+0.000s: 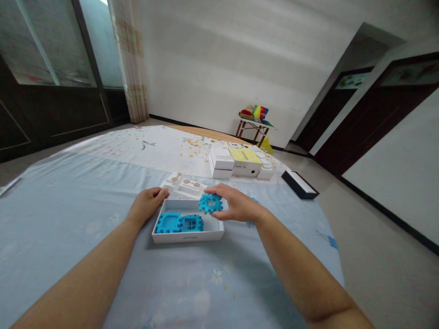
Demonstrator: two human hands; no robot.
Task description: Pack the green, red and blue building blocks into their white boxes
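My right hand (233, 201) pinches a blue interlocking block panel (210, 204) with notched edges and a small window grid. It holds the panel over the right part of a shallow white box (188, 237). Inside the box, toward its left, lie a square blue panel (170, 222) and a blue window panel (192, 224). My left hand (147, 204) is closed at the far left corner of the box, thumb and fingers against its edge. Part of another blue piece (253, 223) shows on the cloth behind my right wrist.
White moulded trays (187, 186) lie just behind the box. Farther back stand a white box (222, 163), a yellow-and-white box (244, 161) and another white tray (265, 171). A black open box (300, 185) sits near the table's right edge, on a pale blue tablecloth (85, 192).
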